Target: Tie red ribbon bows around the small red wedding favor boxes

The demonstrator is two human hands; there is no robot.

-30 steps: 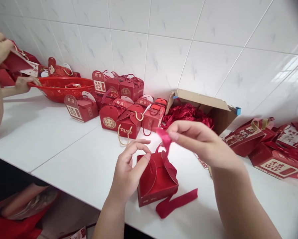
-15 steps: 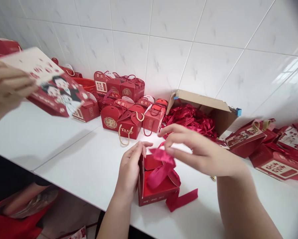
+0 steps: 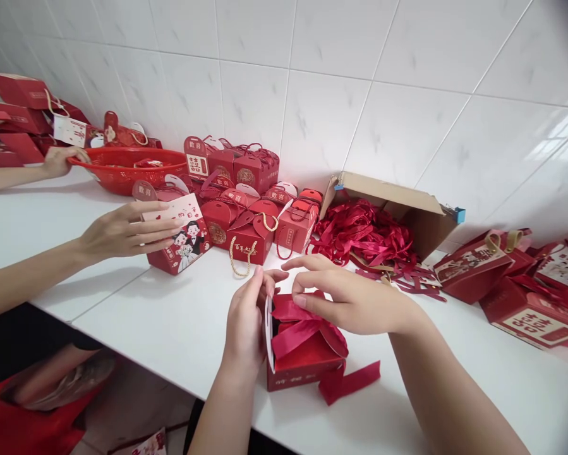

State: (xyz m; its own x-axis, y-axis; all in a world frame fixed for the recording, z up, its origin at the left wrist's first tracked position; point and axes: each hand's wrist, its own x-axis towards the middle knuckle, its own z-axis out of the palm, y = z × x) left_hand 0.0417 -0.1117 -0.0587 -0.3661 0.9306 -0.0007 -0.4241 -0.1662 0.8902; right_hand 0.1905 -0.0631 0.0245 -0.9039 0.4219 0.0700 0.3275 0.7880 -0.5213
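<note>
A red gift box (image 3: pixel 302 374) sits on the white table in front of me, its top flaps partly open. My left hand (image 3: pixel 244 325) is closed on its left side, with the fingertips behind the raised end flap. A dark pink satin ribbon (image 3: pixel 293 335) crosses the box top, and one tail lies on the table to the right. Above the box my right hand (image 3: pixel 354 294) pinches the ribbon with thumb and fingers. Whether the ribbon passes through a slot in the flap is hidden.
Finished red boxes (image 3: pixel 250 240) stand clustered against the tiled wall. A cardboard carton (image 3: pixel 388 189) spills ribbons. More boxes (image 3: pixel 532 316) lie at right. At left, a co-worker's hand (image 3: pixel 117 234) holds a printed box (image 3: pixel 170 256); another hand (image 3: pixel 63 161) touches a red basket (image 3: pixel 122 180).
My right hand has lowered the ribbon leftward onto the box top. The co-worker's printed box has moved right and down beside the cluster. A second hand now shows at the basket.
</note>
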